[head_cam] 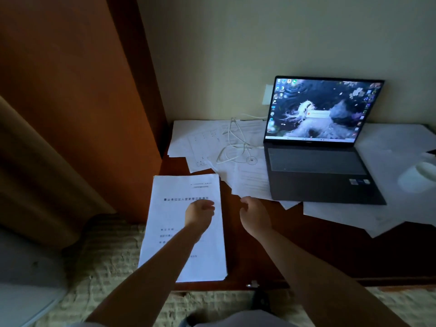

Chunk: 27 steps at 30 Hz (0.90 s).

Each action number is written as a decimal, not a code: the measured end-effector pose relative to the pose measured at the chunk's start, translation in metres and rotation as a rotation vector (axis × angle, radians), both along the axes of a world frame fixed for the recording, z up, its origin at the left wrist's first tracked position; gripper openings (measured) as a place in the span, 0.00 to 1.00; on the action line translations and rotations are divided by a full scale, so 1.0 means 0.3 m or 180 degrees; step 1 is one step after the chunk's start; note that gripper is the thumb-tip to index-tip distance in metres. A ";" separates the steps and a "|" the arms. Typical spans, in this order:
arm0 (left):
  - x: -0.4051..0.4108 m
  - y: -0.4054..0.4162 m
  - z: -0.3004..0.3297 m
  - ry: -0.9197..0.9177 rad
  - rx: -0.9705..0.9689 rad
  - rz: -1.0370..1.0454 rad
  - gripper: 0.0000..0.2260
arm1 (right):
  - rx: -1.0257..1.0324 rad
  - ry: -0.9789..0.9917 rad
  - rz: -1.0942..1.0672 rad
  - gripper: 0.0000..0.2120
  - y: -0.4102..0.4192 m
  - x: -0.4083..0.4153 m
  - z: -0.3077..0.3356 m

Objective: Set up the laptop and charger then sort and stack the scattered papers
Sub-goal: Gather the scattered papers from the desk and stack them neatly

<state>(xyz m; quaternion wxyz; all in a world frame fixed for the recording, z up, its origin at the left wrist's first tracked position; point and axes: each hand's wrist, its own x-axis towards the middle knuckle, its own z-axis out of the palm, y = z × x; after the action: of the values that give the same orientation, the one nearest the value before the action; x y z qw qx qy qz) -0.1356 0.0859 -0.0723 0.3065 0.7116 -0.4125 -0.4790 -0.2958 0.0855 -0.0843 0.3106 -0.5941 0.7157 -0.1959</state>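
A neat stack of white papers [169,208] lies at the desk's near left, hanging over the front edge. My left hand [199,214] hovers over the stack with loosely curled fingers and holds nothing. My right hand [254,214] is just right of the stack, above bare wood, fingers relaxed and empty. An open laptop [316,161] with its screen lit sits at the right on loose sheets. A white charger cable [233,145] coils from the wall socket [267,97] to the laptop's left side. Scattered papers [195,140] lie under the cable and around the laptop.
More loose sheets [377,215] spread right of the laptop, beside a white mouse-like object [422,178]. A wooden panel [70,90] stands at the left. The dark wooden desk [271,251] has a front edge near me. Textured carpet [106,267] lies below.
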 end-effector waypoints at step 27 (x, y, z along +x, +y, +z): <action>-0.488 -0.364 -0.074 -0.0951 0.0305 0.0782 0.07 | -0.0355 0.1358 0.1682 0.26 -0.448 -0.367 -0.035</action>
<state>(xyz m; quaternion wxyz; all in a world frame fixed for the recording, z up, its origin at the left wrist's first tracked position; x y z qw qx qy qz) -0.2818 -0.0233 -0.0945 0.2638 0.8336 -0.3402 -0.3461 -0.4060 -0.0489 -0.0948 0.1610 -0.8026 0.5741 -0.0189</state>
